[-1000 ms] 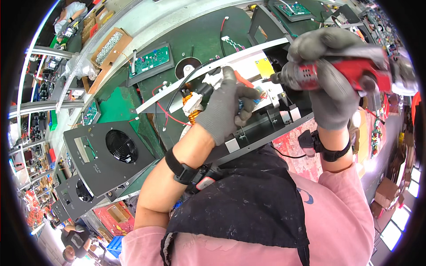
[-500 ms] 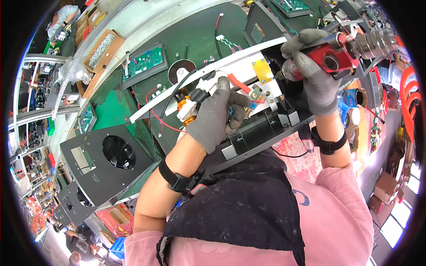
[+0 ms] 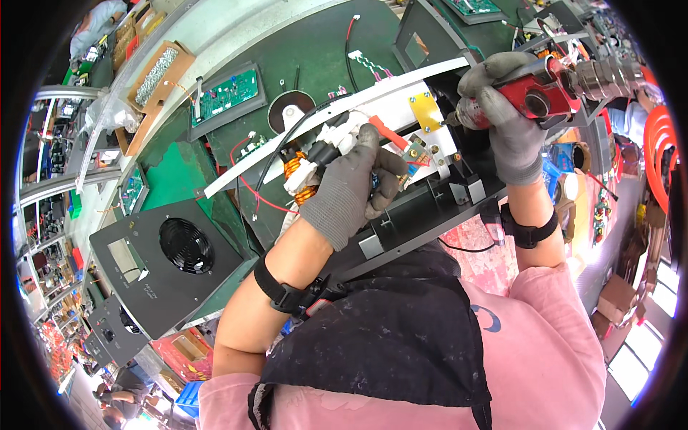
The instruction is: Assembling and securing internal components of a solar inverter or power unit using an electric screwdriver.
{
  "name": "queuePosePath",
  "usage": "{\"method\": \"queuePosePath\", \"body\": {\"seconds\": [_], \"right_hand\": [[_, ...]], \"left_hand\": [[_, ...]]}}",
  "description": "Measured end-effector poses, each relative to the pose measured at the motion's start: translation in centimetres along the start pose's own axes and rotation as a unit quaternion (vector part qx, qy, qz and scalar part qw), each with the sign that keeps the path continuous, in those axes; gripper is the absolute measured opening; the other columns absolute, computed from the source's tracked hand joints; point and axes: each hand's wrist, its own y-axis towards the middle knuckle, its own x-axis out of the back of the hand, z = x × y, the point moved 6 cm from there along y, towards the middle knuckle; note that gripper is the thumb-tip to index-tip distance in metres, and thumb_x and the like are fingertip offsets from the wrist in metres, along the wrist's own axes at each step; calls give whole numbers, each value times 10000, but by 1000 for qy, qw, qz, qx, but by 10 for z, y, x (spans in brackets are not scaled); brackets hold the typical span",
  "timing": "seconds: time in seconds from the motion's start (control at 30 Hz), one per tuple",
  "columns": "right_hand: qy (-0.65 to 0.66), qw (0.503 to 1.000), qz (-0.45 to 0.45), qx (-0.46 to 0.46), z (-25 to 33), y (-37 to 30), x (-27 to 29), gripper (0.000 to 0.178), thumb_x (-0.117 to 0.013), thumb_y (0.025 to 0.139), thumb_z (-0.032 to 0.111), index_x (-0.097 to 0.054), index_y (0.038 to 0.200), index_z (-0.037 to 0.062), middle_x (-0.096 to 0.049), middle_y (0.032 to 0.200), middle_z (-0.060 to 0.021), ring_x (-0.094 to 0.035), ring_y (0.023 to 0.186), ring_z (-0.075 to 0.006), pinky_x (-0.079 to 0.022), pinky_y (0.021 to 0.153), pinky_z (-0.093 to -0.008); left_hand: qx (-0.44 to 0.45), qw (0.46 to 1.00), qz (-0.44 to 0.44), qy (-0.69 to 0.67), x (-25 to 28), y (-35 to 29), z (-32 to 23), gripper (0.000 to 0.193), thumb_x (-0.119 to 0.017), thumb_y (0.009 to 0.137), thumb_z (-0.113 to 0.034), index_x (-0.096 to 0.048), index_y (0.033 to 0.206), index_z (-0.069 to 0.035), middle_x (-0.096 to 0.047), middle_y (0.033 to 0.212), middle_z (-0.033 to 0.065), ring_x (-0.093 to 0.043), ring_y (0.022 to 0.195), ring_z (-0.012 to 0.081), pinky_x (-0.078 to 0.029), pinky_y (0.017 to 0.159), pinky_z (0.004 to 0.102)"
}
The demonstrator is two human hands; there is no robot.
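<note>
A dark metal chassis lies slantwise in front of me, with a white inner panel and a yellow plate screwed to it. My right hand, in a grey glove, is wrapped round a red power driver with a thick metal end at right. Its narrow tip points left, close to the yellow plate's right edge. My left hand, also gloved, reaches into the chassis with curled fingers; what they grip is hidden. Its thumb lies by a white-wrapped bundle and a red sleeve. Copper coils sit left of it.
A dark panel with a round fan grille lies at left. On the green bench are a green circuit board, a round disc and loose wires. A box of small screws stands far left; a coiled orange hose hangs at right.
The view has shifted slightly. Both hands keep their places at the chassis, and the driver's tip stays close to the yellow plate.
</note>
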Motion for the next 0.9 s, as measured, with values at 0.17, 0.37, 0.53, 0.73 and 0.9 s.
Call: {"method": "queuePosePath", "body": {"seconds": [0.17,0.37,0.53,0.73,0.9], "right_hand": [[21,999,-8,-44,-3,-1,0,306,-597,732,-97,-530,1011,6,-615,753,-139,-537,532,-104,-420,426,-228],[15,999,9,-35,-5,-2,-1,286,-608,726,-97,-540,984,6,-624,748,-134,-565,565,-115,-437,442,-232],[-53,998,43,7,8,5,-7,299,-621,748,-41,-552,1037,-9,-640,826,-129,-582,610,-107,-459,501,-224],[-56,996,57,33,21,22,-12,335,-599,768,5,-529,1095,-8,-638,940,-164,-609,781,-187,-493,687,-297],[-50,998,36,27,6,33,-12,326,-573,777,6,-518,1098,-3,-633,957,-163,-617,855,-225,-506,767,-335]], "left_hand": [[-25,992,-28,-118,2,-6,0,176,-380,962,-148,-427,946,21,-573,704,86,-431,448,60,-347,384,200],[-11,999,-16,-28,0,-11,5,443,-244,1005,-287,-536,879,22,-512,558,49,-425,435,61,-342,389,207],[-7,999,-17,-51,-1,-18,11,515,-235,1012,-363,-554,865,14,-479,530,32,-370,398,69,-298,370,205],[-59,996,-11,-63,0,-20,9,571,-281,982,-473,-557,856,10,-442,515,21,-345,380,72,-258,351,214],[42,983,-18,-177,4,-15,20,580,-302,973,-496,-559,872,14,-435,524,22,-336,387,70,-260,362,206]]}}
